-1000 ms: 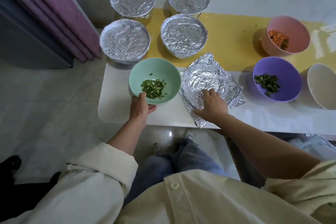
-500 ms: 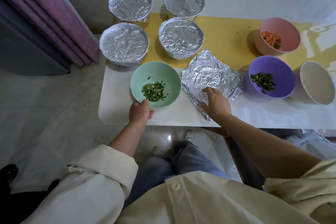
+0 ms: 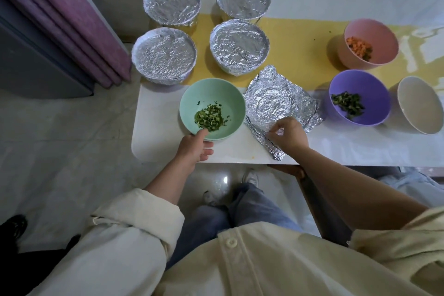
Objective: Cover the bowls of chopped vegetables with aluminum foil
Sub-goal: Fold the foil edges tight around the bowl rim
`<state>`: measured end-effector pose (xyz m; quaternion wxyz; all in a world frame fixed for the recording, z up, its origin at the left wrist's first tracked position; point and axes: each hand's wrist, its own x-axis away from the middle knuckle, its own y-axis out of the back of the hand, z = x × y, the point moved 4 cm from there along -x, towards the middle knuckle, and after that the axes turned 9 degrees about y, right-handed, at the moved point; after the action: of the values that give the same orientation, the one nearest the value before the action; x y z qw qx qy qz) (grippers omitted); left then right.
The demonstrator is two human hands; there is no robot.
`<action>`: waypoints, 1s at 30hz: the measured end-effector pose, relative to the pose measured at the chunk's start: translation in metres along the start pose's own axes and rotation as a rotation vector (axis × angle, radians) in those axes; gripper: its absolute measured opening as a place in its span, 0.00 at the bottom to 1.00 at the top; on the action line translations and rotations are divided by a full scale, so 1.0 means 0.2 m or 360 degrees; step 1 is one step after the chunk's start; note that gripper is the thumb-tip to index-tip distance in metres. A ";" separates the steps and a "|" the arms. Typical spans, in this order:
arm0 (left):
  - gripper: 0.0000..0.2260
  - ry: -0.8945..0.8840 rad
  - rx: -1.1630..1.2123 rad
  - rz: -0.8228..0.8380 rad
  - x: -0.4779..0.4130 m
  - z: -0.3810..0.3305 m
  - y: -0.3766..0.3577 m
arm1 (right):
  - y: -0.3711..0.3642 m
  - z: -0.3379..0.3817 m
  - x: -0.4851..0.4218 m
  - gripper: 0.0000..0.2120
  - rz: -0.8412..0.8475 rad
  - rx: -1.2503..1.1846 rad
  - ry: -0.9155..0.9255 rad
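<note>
A green bowl (image 3: 222, 96) with chopped green vegetables stands near the table's front edge. My left hand (image 3: 195, 148) grips its near rim, thumb over the edge. To its right lies a crumpled sheet of aluminum foil (image 3: 274, 101), dented into a bowl shape. My right hand (image 3: 289, 133) pinches the foil's near edge. Further right stand a purple bowl (image 3: 367, 89) with chopped greens, a pink bowl (image 3: 382, 38) with orange pieces, and a white bowl (image 3: 420, 108) whose contents I cannot see. Several foil-covered bowls (image 3: 239, 43) stand at the back left.
The white table (image 3: 158, 146) carries a yellow runner (image 3: 305, 55) across its middle. A purple curtain (image 3: 72, 19) hangs at the left beside a dark cabinet. A radiator runs behind the table. My knees and a shoe show below the front edge.
My right hand slid from the foil's dented middle back to its near edge and pinched it. The left hand stayed on the green bowl's rim. The camera view shifted slightly.
</note>
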<state>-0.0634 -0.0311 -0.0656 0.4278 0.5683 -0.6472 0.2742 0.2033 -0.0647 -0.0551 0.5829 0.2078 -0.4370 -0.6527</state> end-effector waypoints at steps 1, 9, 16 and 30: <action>0.15 0.0006 -0.0023 -0.0014 0.00 0.00 0.00 | 0.02 0.00 0.00 0.04 -0.0031 -0.0092 -0.0007; 0.14 0.0019 -0.0141 -0.0033 0.07 -0.03 -0.04 | 0.10 0.02 0.05 0.11 0.0003 -0.0813 -0.0172; 0.21 0.0011 -0.0146 -0.0258 0.10 -0.04 -0.01 | 0.24 0.12 0.09 0.08 -0.0586 -0.0835 0.0030; 0.14 -0.0599 -0.0200 -0.0681 0.28 -0.25 -0.01 | -0.06 0.72 0.25 0.16 -0.0009 -0.0420 0.1155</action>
<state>-0.0491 -0.0181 0.0063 0.3827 0.7052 -0.5963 0.0268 0.0716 -0.0659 0.0235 0.7197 0.3497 -0.1140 -0.5889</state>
